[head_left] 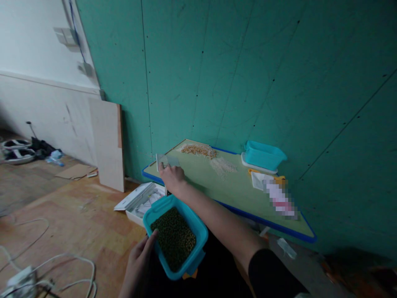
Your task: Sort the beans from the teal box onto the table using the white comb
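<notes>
My left hand (141, 256) grips the near-left rim of a turquoise plastic container (203, 238), thumb over the edge. Small dark green beans (173, 236) fill its bottom, with a paler patch on the right. My right arm reaches across above the container to the left end of the table. There my right hand (173, 176) is closed on the edge of a white slotted plastic piece (164, 160), partly covered by the fingers. Tan beans or chickpeas (198, 151) lie heaped at the table's back, beside a spread of white grains (223, 166).
The green tabletop (223, 192) has a blue edge and stands by the green wall. A second turquoise container (265, 155) sits on a white lid at the back right, near a blurred packet (281, 200). An open white box (145, 203) and cables (71, 256) are on the left.
</notes>
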Demonstrator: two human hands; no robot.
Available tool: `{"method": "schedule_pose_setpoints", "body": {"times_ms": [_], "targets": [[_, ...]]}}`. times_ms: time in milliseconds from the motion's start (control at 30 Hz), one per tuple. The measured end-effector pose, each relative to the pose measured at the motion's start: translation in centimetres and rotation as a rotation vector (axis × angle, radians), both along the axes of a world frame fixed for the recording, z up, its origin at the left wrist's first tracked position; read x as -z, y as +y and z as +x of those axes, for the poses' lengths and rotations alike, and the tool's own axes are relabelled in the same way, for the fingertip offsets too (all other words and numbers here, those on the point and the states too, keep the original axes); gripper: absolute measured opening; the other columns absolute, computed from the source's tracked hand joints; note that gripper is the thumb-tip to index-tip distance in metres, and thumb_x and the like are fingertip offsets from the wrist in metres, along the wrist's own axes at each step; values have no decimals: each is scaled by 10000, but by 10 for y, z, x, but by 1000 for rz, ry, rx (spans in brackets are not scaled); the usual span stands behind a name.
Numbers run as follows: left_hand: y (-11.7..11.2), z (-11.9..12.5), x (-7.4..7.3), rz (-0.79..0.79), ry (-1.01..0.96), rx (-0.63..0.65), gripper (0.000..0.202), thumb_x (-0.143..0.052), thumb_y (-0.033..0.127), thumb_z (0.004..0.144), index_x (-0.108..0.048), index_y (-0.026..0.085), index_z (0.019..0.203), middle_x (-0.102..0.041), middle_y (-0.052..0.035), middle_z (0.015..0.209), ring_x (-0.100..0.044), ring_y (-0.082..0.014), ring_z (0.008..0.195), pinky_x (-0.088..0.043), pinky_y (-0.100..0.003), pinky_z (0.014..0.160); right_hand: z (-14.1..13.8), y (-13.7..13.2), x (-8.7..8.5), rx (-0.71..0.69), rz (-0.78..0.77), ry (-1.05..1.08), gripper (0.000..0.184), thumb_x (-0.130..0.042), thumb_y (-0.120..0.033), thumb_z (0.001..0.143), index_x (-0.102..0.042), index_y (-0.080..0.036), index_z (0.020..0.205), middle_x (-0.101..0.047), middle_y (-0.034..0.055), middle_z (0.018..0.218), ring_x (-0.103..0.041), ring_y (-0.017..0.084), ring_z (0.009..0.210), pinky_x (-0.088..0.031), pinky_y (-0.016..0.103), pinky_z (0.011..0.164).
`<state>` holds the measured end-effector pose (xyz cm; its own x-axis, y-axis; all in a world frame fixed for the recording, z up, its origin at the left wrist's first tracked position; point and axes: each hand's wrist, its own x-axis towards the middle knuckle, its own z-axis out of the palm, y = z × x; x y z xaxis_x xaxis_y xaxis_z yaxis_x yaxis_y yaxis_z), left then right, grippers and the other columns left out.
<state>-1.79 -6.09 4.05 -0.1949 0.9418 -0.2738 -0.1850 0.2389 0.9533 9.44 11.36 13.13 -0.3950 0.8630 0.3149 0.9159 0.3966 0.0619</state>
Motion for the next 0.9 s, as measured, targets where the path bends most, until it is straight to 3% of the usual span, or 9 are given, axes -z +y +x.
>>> {"method": "schedule_pose_setpoints", "body": {"times_ms": [167, 400, 533, 700, 833, 900], "targets": [[-2, 9, 8, -25, -116, -10, 421, -867, 588, 559, -753, 200, 674, -713, -10, 586, -689, -257, 614, -541, -290, 546, 2, 14, -6, 95, -62, -8, 536, -339, -57, 990, -432, -70, 1518, -745, 249, 1083, -756, 283, 975, -611, 399, 769], [2, 6, 12, -55, -149, 21, 461, -921, 560, 458, -766, 176, 660, -749, -41, 633, -705, -283, 652, -570, -308, 572, 31, 9, -24, 286, -147, -27, 529, -375, -15, 977, -431, -41, 1503, -739, 264, 1100, -749, 285, 1048, -607, 433, 888], [-1, 8, 9, -8, -176, -20, 468, -892, 598, 520, -771, 179, 688, -749, -43, 641, -694, -272, 638, -557, -303, 556, 53, 5, -22, 328, -120, -16, 531, -375, -16, 979, -432, -43, 1505, -741, 256, 1103, -746, 281, 1049, -603, 408, 879], [-2, 4, 3, -44, -104, 71, 460, -911, 590, 450, -748, 189, 606, -680, -14, 550, -640, -239, 570, -524, -287, 516, 79, 0, -17, 369, -103, -29, 501, -330, -33, 991, -497, -68, 1462, -743, 235, 1101, -743, 277, 1035, -597, 386, 853], [0, 2, 6, -40, -155, 70, 488, -880, 648, 476, -722, 198, 582, -646, -5, 517, -609, -212, 518, -505, -279, 489, 99, -4, -18, 406, -110, -46, 500, -335, -48, 991, -508, -100, 1458, -743, 224, 1101, -737, 278, 1050, -587, 383, 858], [-2, 2, 3, -11, -93, 61, 424, -893, 586, 500, -744, 204, 607, -665, -10, 531, -640, -232, 545, -527, -285, 507, 108, -7, -20, 416, -112, -52, 495, -354, -65, 988, -513, -112, 1454, -743, 222, 1101, -734, 286, 1055, -582, 383, 858]]}}
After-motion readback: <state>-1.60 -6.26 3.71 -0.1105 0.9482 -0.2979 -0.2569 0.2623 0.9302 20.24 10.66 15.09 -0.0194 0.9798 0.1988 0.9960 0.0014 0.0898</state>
